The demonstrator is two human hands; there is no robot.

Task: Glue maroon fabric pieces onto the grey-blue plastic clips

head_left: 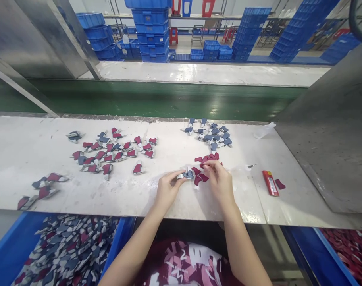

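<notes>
My left hand point(168, 186) pinches a small grey-and-white plastic part point(187, 174) just above the white worktop. To its right, my right hand point(219, 180) has thumb and forefinger closed on a dark red plastic piece point(202, 165), partly hidden by the fingers. Loose dark red pieces point(201, 178) lie between and beyond my hands. Farther back is a group of blue-grey and white parts point(215, 137). On the left, many parts with red faces point(109, 157) are spread out, a few blue-grey ones among them.
A red and yellow lighter-like object point(270, 183) lies at right beside a single red piece point(280, 184). Below the edge stand a blue bin point(117, 238) of mixed parts and another blue bin point(330, 254) of red pieces. A green conveyor belt point(169, 99) runs behind; a metal housing point(336, 131) borders the right.
</notes>
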